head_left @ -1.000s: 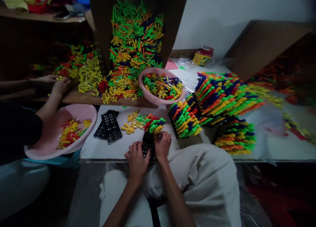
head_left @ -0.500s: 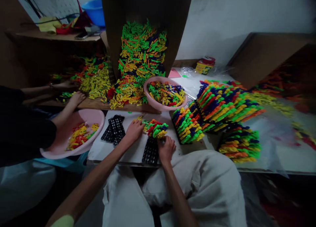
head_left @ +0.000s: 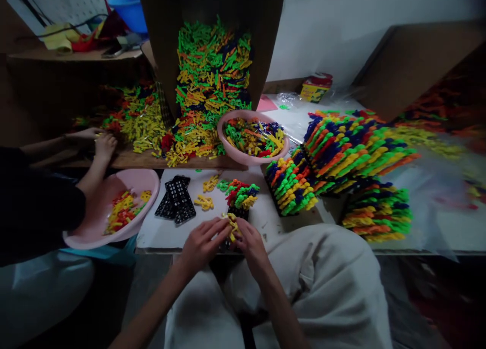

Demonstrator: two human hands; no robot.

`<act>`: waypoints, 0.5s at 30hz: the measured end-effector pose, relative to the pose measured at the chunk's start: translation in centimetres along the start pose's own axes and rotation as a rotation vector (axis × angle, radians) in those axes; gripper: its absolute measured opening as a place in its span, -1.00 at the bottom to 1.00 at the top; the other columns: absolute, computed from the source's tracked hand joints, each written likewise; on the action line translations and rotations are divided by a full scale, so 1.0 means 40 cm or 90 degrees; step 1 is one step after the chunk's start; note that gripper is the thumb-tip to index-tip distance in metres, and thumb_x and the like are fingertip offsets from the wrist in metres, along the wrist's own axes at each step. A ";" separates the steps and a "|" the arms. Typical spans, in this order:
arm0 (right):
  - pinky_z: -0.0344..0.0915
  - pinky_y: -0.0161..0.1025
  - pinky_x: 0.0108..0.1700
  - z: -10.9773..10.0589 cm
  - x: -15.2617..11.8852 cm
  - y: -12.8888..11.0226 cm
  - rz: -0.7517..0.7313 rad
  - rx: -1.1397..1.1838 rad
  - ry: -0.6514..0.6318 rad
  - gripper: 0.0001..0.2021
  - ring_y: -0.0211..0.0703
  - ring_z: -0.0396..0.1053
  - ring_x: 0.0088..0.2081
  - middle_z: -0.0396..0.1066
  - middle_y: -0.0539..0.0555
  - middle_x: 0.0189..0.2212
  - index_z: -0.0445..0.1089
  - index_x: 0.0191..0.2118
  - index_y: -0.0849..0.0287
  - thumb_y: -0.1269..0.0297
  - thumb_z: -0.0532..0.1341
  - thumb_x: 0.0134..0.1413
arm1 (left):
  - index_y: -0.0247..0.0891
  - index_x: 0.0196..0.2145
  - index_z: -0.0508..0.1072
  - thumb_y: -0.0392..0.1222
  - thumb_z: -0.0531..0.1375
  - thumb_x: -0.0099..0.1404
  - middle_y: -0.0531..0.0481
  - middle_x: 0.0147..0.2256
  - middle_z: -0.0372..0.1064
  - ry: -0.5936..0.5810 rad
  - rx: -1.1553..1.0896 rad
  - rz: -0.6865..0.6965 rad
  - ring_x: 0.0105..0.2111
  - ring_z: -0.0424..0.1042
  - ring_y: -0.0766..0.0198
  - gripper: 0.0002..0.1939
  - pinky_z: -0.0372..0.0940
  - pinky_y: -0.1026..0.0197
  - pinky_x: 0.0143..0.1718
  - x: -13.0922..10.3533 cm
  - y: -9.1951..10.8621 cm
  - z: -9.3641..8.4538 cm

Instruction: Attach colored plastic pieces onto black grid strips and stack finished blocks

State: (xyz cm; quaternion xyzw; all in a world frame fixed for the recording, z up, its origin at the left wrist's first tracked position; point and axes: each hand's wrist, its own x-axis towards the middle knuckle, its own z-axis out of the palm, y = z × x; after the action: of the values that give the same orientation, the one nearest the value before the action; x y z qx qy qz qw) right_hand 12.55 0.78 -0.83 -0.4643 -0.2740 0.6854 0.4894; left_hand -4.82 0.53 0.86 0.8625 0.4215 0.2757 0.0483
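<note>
Hands: here we are at the near edge, left hand [head_left: 203, 240] and right hand [head_left: 252, 243] fingertip to fingertip, both pinching a knobbly yellow piece [head_left: 233, 228].
Yellow piece: right above the near black tray [head_left: 238, 213], whose far end bristles with a red, green and yellow bunch [head_left: 243, 193]; the hands hide much of the tray.
Left of the hands: two spare black trays [head_left: 184, 202], one crossed over the other, flat and gridded; two loose yellow clusters [head_left: 205, 203] lie between them and the bunch.
Basins: two pink ones, smooth and rounded; the far basin [head_left: 248, 161] brims with mixed pieces, the left basin [head_left: 85, 220] is part filled.
Far side: a tall cardboard box [head_left: 261, 35] stands behind a great spill of pieces [head_left: 212, 86], green towards the top, yellower lower down.
Right: dense upright rows [head_left: 341, 146] of bumpy pieces crowd the white tabletop [head_left: 152, 237], too packed to count, with crinkled clear plastic [head_left: 429, 207] beside them.
Back: one yellow tub [head_left: 314, 92] with a red lid, and one blue bowl [head_left: 131, 10] far left.
Neighbour: a dark-sleeved person's two hands [head_left: 104, 146] are at the left heap [head_left: 142, 126]; their exact grip, can't tell.
</note>
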 end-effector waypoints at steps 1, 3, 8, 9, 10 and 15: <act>0.34 -0.31 -0.45 -0.003 0.009 0.004 0.003 0.004 0.011 -0.52 -0.17 0.44 -0.37 0.53 0.09 -0.25 0.51 -0.13 0.15 -0.09 0.36 -0.09 | -0.11 0.09 0.42 -0.28 0.01 0.42 -0.08 0.09 0.44 0.015 -0.031 -0.011 0.12 0.38 0.22 -0.64 0.31 0.11 0.14 0.002 0.000 0.005; 0.34 -0.32 -0.45 -0.016 0.020 0.008 -0.011 -0.009 0.051 -0.53 -0.16 0.44 -0.37 0.54 0.08 -0.31 0.52 -0.19 0.17 -0.02 0.44 -0.22 | -0.15 0.10 0.40 -0.26 0.01 0.42 -0.10 0.06 0.45 0.072 -0.058 -0.090 0.10 0.38 0.25 -0.65 0.31 0.13 0.15 0.017 -0.017 0.014; 0.40 -0.22 -0.32 -0.030 0.019 -0.056 -0.125 -0.081 0.056 -0.57 -0.04 0.47 -0.29 0.55 0.10 -0.30 0.51 -0.23 0.18 -0.02 0.44 -0.18 | -0.26 0.24 0.26 -0.08 0.07 0.39 -0.27 0.23 0.24 0.047 0.161 -0.277 0.23 0.23 0.02 -0.49 0.24 -0.04 0.18 0.067 -0.123 0.073; 0.41 -0.22 -0.27 -0.026 0.022 -0.086 -0.160 -0.100 0.040 -0.59 -0.03 0.47 -0.25 0.55 0.10 -0.28 0.51 -0.23 0.18 -0.01 0.42 -0.14 | -0.28 0.29 0.20 -0.03 0.08 0.38 -0.31 0.30 0.12 0.022 0.213 -0.291 0.28 0.15 -0.06 -0.42 0.23 -0.10 0.18 0.077 -0.148 0.093; 0.40 -0.22 -0.23 -0.019 0.030 -0.120 -0.193 -0.120 0.023 -0.61 -0.03 0.47 -0.23 0.55 0.10 -0.27 0.50 -0.22 0.17 -0.01 0.40 -0.10 | -0.27 0.32 0.14 0.02 0.09 0.37 -0.34 0.35 -0.01 0.002 0.255 -0.299 0.32 0.06 -0.12 -0.36 0.21 -0.16 0.17 0.090 -0.172 0.115; 0.36 -0.22 -0.17 0.003 0.116 -0.304 -0.312 -0.217 -0.019 -0.66 -0.04 0.44 -0.20 0.54 0.06 -0.29 0.49 -0.24 0.15 0.01 0.37 -0.06 | 0.06 0.30 0.18 0.08 0.16 0.31 -0.23 0.39 -0.13 -0.071 0.305 -0.254 0.35 -0.08 -0.27 -0.37 0.13 -0.32 0.13 0.191 -0.266 0.191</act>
State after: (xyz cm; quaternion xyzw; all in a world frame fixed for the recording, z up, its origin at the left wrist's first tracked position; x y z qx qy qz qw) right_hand 17.07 9.57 7.61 -0.4499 -0.4959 0.4978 0.5513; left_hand -4.57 14.27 -5.63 0.7636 0.6319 0.1059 -0.0801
